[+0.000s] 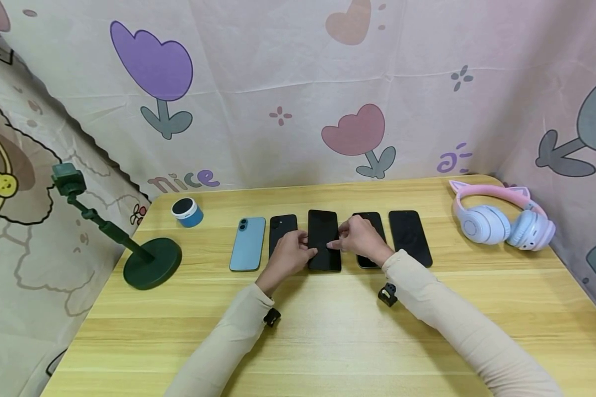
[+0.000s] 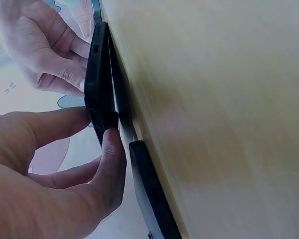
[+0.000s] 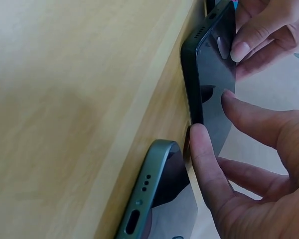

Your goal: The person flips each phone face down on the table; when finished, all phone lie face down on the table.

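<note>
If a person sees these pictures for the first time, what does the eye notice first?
First, the row of phones on the wooden table, where the left hand and right hand pinch the middle black phone by its sides. Next, the pink cat-ear headphones at the far right and the blue phone ending the row on the left.

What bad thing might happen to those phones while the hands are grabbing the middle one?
1. The middle phone is pinched only at its edges by the left hand and right hand, so it might slip onto the table.
2. The neighbouring black phone lies close beside it and might get knocked or scratched.
</note>
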Tool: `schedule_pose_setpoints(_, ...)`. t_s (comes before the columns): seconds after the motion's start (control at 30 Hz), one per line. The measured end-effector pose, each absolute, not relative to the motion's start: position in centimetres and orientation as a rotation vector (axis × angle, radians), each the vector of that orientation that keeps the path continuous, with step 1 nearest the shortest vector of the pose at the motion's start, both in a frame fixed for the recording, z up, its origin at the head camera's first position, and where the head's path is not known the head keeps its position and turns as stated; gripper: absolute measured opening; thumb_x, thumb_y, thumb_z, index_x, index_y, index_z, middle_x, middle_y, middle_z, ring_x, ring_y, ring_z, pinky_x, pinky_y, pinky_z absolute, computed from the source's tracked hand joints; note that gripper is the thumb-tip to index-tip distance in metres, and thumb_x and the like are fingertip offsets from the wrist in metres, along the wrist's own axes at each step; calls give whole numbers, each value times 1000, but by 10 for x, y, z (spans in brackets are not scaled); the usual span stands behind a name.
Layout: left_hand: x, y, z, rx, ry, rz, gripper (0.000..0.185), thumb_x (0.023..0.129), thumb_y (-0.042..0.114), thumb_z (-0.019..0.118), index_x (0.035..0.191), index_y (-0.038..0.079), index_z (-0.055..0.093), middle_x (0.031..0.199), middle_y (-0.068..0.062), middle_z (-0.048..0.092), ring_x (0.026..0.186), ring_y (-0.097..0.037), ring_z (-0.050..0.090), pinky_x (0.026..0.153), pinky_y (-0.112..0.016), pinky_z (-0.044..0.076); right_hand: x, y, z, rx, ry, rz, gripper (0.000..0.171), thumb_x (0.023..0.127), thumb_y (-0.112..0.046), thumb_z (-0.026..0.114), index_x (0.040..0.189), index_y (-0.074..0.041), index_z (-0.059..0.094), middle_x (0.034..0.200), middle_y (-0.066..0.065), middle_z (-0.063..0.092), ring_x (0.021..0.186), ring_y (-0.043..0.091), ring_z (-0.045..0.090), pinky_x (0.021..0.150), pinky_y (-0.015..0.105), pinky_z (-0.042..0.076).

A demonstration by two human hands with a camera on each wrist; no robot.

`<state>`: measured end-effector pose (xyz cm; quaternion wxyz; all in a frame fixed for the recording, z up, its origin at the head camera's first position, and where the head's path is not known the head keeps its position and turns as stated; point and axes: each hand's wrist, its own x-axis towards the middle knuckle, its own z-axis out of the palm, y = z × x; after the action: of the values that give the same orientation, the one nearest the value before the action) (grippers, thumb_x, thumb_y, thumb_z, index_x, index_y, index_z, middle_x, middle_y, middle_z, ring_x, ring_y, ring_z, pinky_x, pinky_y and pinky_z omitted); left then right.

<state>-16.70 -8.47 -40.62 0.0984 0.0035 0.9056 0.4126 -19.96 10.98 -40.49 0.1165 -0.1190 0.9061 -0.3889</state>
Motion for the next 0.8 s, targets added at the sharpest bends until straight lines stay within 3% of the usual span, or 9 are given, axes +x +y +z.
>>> schedule_pose_setpoints(0.3,-168,-90,-408,18,2634,1326,52,94,12,74,141,-1,56,122,-10,64,107,-23,65,94,-42,54,-200,110,-407,-365,2618,-1220,36,88,-24,82,64,-8,61,52,-5,35,46,10,30,48,27,23)
schedule_pose_setpoints(0.43,-168,-93,-406,19,2587,1399,52,93,11,74,141,-2,55,124,-12,63,109,-25,64,95,-42,54,-201,110,-409,-358,2603,-1252,32,88,-26,82,68,-7,65,53,-3,44,48,11,38,49,27,27)
schedule_pose_setpoints(0.63,-167,-97,-404,18,2525,1505,51,93,10,74,139,-4,57,124,-14,63,109,-26,64,95,-41,54,-201,110,-410,-327,2578,-1304,25,86,-27,84,86,-4,75,58,-2,53,55,12,46,53,27,37)
schedule_pose_setpoints(0.8,-167,-98,-403,11,2502,1554,50,92,9,74,137,-4,57,123,-14,63,107,-25,64,93,-38,55,-201,110,-411,-319,2579,-1322,38,86,-29,84,109,0,76,83,6,71,70,15,61,66,30,53)
